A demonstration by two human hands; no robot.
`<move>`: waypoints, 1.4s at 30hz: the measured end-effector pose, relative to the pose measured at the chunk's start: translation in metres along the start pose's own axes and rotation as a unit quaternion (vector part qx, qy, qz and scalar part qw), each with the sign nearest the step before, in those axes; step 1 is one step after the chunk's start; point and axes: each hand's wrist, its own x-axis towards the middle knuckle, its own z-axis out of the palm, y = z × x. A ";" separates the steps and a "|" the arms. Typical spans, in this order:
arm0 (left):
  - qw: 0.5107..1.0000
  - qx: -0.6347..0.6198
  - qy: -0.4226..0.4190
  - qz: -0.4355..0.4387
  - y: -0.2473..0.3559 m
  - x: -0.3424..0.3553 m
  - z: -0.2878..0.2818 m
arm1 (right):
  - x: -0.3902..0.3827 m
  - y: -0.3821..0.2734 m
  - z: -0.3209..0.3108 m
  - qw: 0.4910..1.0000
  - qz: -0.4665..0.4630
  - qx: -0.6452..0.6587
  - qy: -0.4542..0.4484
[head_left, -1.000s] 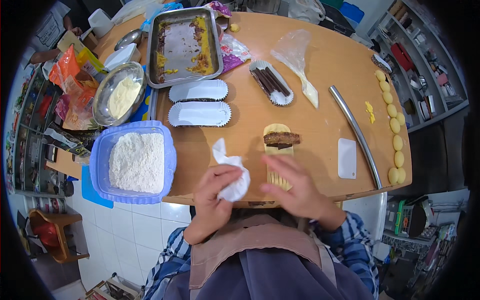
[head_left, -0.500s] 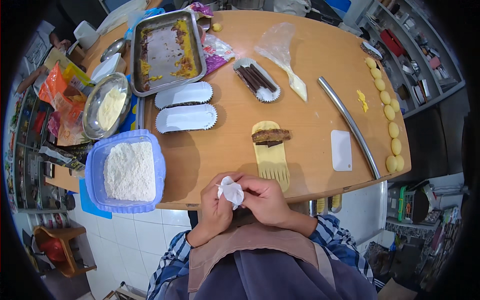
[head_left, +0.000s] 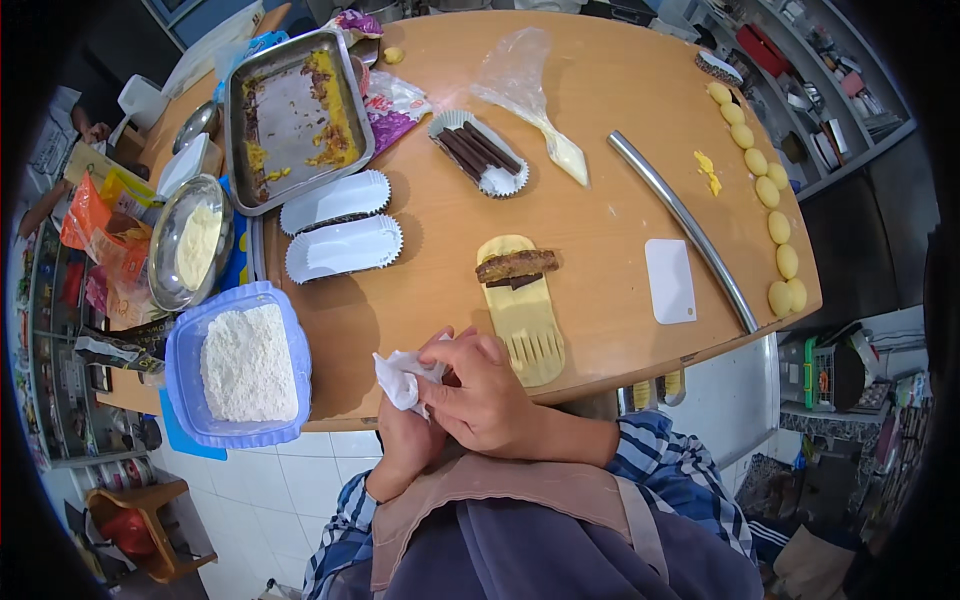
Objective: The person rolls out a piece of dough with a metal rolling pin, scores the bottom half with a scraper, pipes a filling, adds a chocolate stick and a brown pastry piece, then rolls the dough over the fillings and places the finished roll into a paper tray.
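A crumpled white tissue (head_left: 402, 380) is pinched between the thumb and fingers of my right hand (head_left: 487, 395), just off the table's near edge. It lies against my left hand (head_left: 408, 440), whose fingers are mostly hidden behind the tissue and the right hand. Just beyond my right hand is a flat strip of yellow dough (head_left: 522, 310), its near end cut into slits. Across its far part lie a browned banana piece (head_left: 516, 265) and dark chocolate pieces (head_left: 524, 282). To the right lie a white plastic scraper (head_left: 668, 282) and a metal tube (head_left: 682, 225).
On the left stand a purple tub of flour (head_left: 250, 365), a metal bowl (head_left: 190, 245), a greasy metal tray (head_left: 300, 110) and two paper-lined molds (head_left: 345, 248). Farther off are chocolate sticks (head_left: 478, 150) and a piping bag (head_left: 545, 120). Dough balls (head_left: 778, 228) line the right edge.
My hands have shifted left with the tissue, and the right hand now covers more of the left. The whole view has turned slightly. The dough strip lies as before.
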 end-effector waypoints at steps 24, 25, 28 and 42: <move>0.899 0.391 0.025 0.197 -0.026 -0.011 -0.030 | 0.000 -0.006 -0.013 0.997 -0.053 -0.006 0.050; 0.882 0.430 0.036 0.191 -0.021 -0.012 -0.025 | 0.000 -0.005 -0.012 0.997 -0.052 -0.007 0.050; 0.960 0.265 0.035 0.079 -0.011 -0.013 -0.016 | -0.001 -0.003 -0.011 0.998 -0.051 -0.009 0.027; 0.943 0.270 -0.082 0.176 -0.014 -0.012 -0.017 | -0.004 0.000 -0.019 0.996 -0.010 0.076 0.038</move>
